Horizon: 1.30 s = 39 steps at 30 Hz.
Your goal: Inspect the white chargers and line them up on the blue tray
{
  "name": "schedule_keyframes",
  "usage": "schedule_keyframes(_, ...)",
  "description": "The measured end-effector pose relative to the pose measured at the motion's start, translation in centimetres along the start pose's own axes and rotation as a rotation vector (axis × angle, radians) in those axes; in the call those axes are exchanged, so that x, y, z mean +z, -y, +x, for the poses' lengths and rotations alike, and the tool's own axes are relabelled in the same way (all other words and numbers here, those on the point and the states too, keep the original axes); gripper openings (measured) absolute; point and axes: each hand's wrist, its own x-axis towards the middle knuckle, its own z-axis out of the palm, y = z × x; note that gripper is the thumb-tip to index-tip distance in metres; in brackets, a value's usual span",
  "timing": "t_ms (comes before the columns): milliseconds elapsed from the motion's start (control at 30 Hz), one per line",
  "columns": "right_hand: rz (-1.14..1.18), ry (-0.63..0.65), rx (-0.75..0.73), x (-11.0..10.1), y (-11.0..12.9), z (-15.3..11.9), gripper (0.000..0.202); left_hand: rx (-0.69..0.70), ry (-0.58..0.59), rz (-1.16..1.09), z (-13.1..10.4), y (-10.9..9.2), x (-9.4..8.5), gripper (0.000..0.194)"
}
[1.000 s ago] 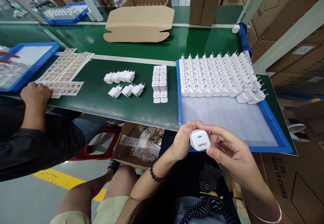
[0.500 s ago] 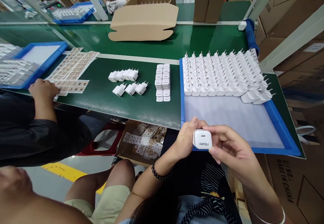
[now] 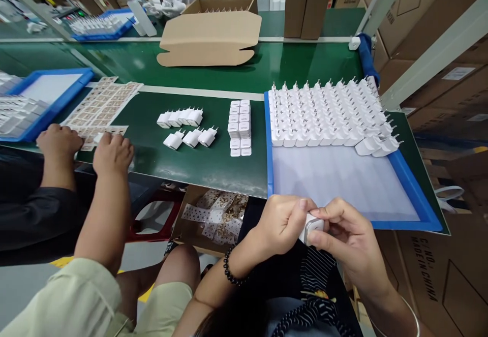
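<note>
Between my two hands is a white charger (image 3: 313,227), held over my lap just in front of the tray's near edge. My left hand (image 3: 282,222) is closed around its left side. The thumb and fingers of my right hand (image 3: 345,235) pinch its right side, and the thumb covers part of its face. Just beyond lies a blue-rimmed tray (image 3: 270,169) with a white lining. Rows of white plug chargers (image 3: 324,113) fill its far half, prongs up, and a few lie tilted at the right end.
Left of the tray stand stacked white rectangular pieces (image 3: 240,127) and two rows of chargers (image 3: 183,118). Co-workers' hands (image 3: 113,154) are near sticker sheets (image 3: 102,103). An open cardboard box (image 3: 209,37) stands across the table; a box of scraps (image 3: 190,233) sits below.
The charger has turned and tilted in my hands, and my right thumb has come across its face. At left, a co-worker's arm has reached onto the table by the sticker sheets.
</note>
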Motion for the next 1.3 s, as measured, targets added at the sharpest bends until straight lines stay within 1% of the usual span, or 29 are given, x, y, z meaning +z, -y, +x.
schedule_keyframes(100,0.087,0.014,0.029,-0.1,-0.1,-0.1,0.012,0.048,0.005,0.05,-0.3,0.2,0.0,0.071)
schedule_keyframes(133,0.124,0.029,0.049,-0.2,-0.2,-0.1,0.01,0.06,0.001,0.043,-0.3,0.3,0.1,0.071)
schedule_keyframes(200,0.194,0.073,0.086,-0.4,-0.3,0.0,0.011,0.049,-0.024,-0.022,-0.5,0.5,0.4,0.069)
schedule_keyframes(333,0.263,0.184,0.112,-0.8,-0.5,0.2,0.006,-0.105,-0.098,-0.318,-0.6,0.6,1.1,0.066)
schedule_keyframes(367,0.268,0.211,0.116,-0.9,-0.4,0.2,0.009,-0.141,-0.124,-0.362,-0.7,0.6,1.2,0.066)
schedule_keyframes(467,0.237,0.262,0.134,-1.0,0.0,0.2,0.016,-0.213,-0.183,-0.389,-0.6,0.2,1.3,0.065)
schedule_keyframes(533,0.21,0.274,0.14,-1.0,0.2,0.0,0.017,-0.252,-0.167,-0.399,-0.5,0.0,1.1,0.066)
schedule_keyframes(600,0.194,0.258,0.141,-1.0,0.1,-0.1,0.018,-0.277,-0.137,-0.397,-0.4,-0.1,1.0,0.066)
schedule_keyframes(667,0.19,0.209,0.134,-0.8,-0.2,-0.2,0.02,-0.274,-0.107,-0.352,-0.4,-0.2,1.0,0.068)
schedule_keyframes(800,0.233,0.071,0.11,-0.1,-1.0,-0.3,0.013,-0.2,-0.075,-0.228,-0.9,-0.6,1.2,0.069)
schedule_keyframes(867,0.274,0.037,0.145,0.3,-1.1,0.0,0.019,-0.18,-0.067,-0.221,-1.1,-0.7,1.3,0.067)
schedule_keyframes(900,0.311,0.033,0.175,0.4,-1.1,0.2,0.022,-0.192,-0.059,-0.247,-1.1,-0.8,1.4,0.065)
schedule_keyframes(967,0.403,0.04,0.221,0.3,-1.1,0.6,0.023,-0.251,-0.057,-0.387,-0.7,-0.7,1.4,0.062)
schedule_keyframes(1033,0.425,0.021,0.175,-0.2,-1.3,1.0,0.022,-0.32,-0.104,-0.607,0.1,-0.5,1.5,0.059)
schedule_keyframes(1100,0.28,-0.009,0.072,-1.0,-1.6,1.2,0.019,-0.374,-0.153,-0.832,1.1,-0.3,1.7,0.055)
schedule_keyframes(1167,0.044,-0.083,-0.026,-1.7,-2.2,1.1,0.025,-0.423,-0.172,-1.008,1.9,-0.2,1.8,0.048)
schedule_keyframes(1233,-0.184,-0.166,-0.124,-2.1,-2.8,0.9,0.033,-0.466,-0.191,-1.151,2.3,-0.1,2.1,0.04)
schedule_keyframes(1300,-0.398,-0.223,-0.246,-2.1,-3.5,0.7,0.037,-0.492,-0.247,-1.257,2.4,0.0,2.3,0.033)
